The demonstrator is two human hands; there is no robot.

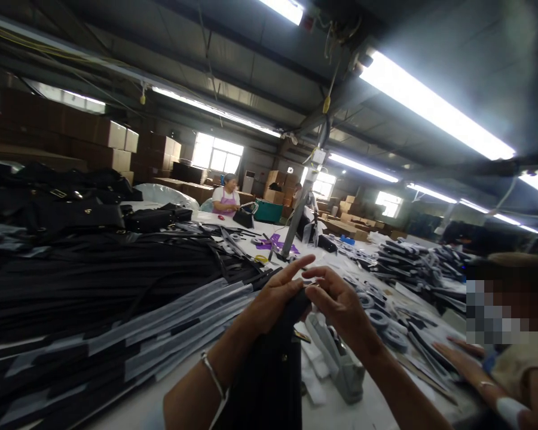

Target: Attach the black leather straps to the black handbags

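Gripping black piece (269,382) at near centre, left hand (271,301) was closed round its top end, index finger stretched out. Right hand (338,301) had thumb and forefinger at same end; whether pinched together, could not tell. Gold-coloured fitting (284,358) already sat on piece; work at top end looked unfinished, but fingers hid how much was left. Near left, dark strips (170,307) lay bundled. Right, tape rolls (379,319). Far left, black bags (85,216); far centre, person in pink apron (225,202).
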